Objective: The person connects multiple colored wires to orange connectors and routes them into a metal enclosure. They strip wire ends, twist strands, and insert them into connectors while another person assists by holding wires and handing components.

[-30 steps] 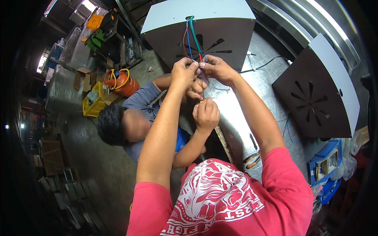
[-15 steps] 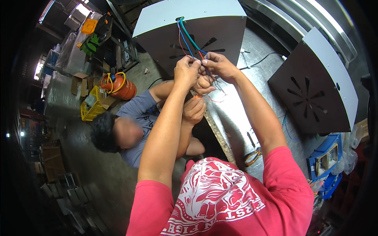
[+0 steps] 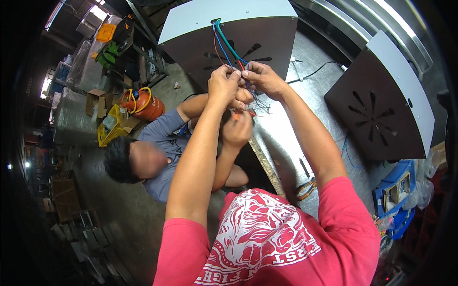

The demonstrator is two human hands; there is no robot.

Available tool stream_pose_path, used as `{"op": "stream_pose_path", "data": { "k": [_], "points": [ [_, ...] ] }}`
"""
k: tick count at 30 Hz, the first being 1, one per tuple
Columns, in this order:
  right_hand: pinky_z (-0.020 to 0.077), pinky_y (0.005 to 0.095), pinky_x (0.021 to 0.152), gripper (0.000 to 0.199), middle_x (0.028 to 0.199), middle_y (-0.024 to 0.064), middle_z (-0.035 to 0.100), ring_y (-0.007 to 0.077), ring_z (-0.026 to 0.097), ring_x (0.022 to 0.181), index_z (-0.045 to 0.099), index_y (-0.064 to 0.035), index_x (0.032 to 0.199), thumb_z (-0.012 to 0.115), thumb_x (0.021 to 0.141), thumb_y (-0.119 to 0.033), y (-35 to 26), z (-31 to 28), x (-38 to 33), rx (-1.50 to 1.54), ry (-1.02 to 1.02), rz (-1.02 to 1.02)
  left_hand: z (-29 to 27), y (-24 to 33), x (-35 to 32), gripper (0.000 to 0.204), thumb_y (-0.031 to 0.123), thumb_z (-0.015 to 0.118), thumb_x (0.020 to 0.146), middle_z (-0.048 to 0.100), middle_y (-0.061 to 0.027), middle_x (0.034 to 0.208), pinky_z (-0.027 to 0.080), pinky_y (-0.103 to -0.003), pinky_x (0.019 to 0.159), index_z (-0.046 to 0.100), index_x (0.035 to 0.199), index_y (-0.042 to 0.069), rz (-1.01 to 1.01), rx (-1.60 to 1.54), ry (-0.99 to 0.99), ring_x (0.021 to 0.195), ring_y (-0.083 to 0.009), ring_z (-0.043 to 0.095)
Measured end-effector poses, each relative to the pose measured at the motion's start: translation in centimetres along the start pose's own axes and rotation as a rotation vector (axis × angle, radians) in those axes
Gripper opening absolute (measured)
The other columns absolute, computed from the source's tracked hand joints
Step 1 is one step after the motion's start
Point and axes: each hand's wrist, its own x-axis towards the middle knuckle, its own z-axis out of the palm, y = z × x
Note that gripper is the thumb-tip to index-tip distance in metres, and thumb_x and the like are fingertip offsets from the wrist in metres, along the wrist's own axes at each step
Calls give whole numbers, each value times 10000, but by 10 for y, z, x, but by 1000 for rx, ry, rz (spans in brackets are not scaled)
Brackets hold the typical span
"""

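From a hole in a white-topped, brown-faced metal housing [image 3: 224, 12] hang a green cable [image 3: 228, 43], a blue wire [image 3: 222, 44] and a thin brownish wire [image 3: 218, 47]. My left hand [image 3: 223, 86] pinches thin wires just below the vent slots. Beside it, my right hand [image 3: 265, 80] is closed with thumb and fingertips on wires near a short red length [image 3: 241, 65]. Thin dark wire ends [image 3: 257, 102] spread out below. A co-worker's hand [image 3: 245, 97] is right under mine; their other hand [image 3: 238, 129], blurred, holds something orange. My fingers partly hide the wire ends.
A second housing [image 3: 381, 100] stands on the metal table [image 3: 281, 128] at right. Pliers [image 3: 305, 189] lie near the table's edge, with a blue bin [image 3: 393, 190] farther right. The co-worker [image 3: 162, 152] crouches at left, before an orange gas cylinder [image 3: 143, 105] and yellow crate [image 3: 110, 127].
The co-worker's lower hand has risen slightly toward the wires, and their head has shifted a little left. My hands stay nearly in place, still pinching the wires.
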Motion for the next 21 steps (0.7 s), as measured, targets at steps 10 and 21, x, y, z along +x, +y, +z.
{"op": "stream_pose_path", "data": {
  "k": [10,21],
  "points": [
    [422,210,553,179,842,24,644,45,482,634,585,-58,964,677,982,-210,-3,7,-3,6,-29,17,-9,3,-7,205,165,676,919,738,-108,868,531,-322,776,707,977,-29,70,97,37,802,-162,682],
    [455,204,645,191,858,4,633,50,507,698,605,-64,952,699,970,-230,-4,10,-5,-44,-2,-1,-8,0,-11,229,182,687,922,726,-98,877,521,-312,758,704,1004,-31,64,64,67,805,-146,655]
  ]
}}
